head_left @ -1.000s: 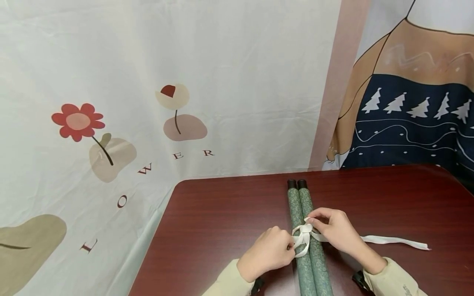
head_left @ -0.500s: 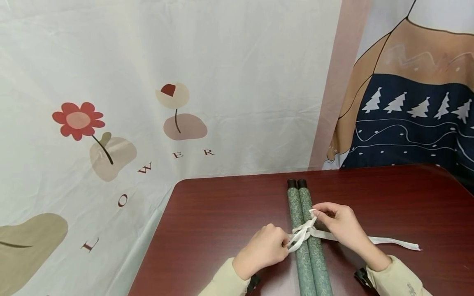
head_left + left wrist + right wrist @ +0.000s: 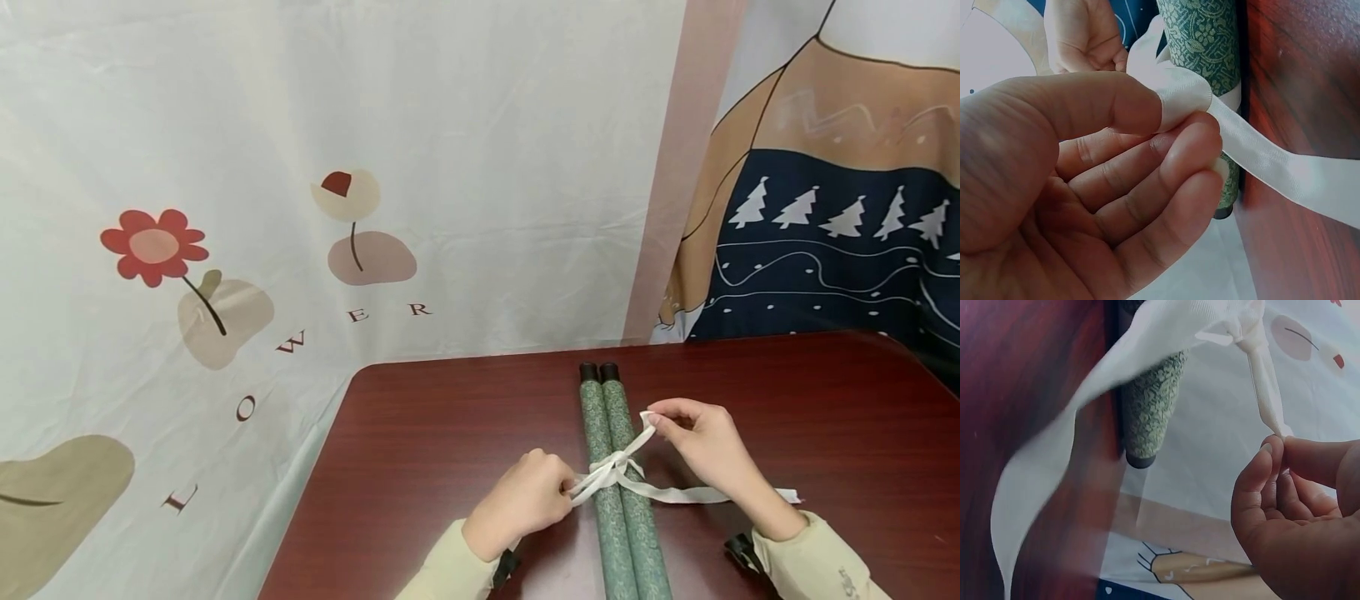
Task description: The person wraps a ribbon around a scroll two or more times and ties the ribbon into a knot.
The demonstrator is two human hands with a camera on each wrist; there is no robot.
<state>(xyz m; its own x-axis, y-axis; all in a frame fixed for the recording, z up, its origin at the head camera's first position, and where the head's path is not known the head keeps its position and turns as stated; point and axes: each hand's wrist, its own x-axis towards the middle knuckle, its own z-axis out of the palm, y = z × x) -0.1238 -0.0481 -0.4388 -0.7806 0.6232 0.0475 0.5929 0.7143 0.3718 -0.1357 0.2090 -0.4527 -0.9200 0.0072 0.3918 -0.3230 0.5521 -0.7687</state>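
Observation:
Two green patterned scrolls (image 3: 617, 533) with black end knobs lie side by side on the table. A white ribbon (image 3: 619, 461) is wrapped around them and knotted on top. My left hand (image 3: 522, 500) is at their left side and grips ribbon loops, drawn out leftward; in the left wrist view the ribbon (image 3: 1182, 100) passes between thumb and fingers. Off to the right and above the table, my right hand (image 3: 708, 442) pinches a ribbon tip between thumb and fingertips. That stretch runs taut from the knot in the right wrist view. Another ribbon tail (image 3: 1029, 487) hangs loose and twisted.
The dark red wooden table (image 3: 435, 417) has a rounded far left corner. Behind it hangs a pale cloth (image 3: 510, 167) printed with flowers and letters, and a dark blue patterned part at the right. Each wrist carries a black strap.
My right hand has moved up and right, pulling a ribbon end out from the knot. The left hand has drawn left with its loops. The loose right tail has shortened toward the scrolls.

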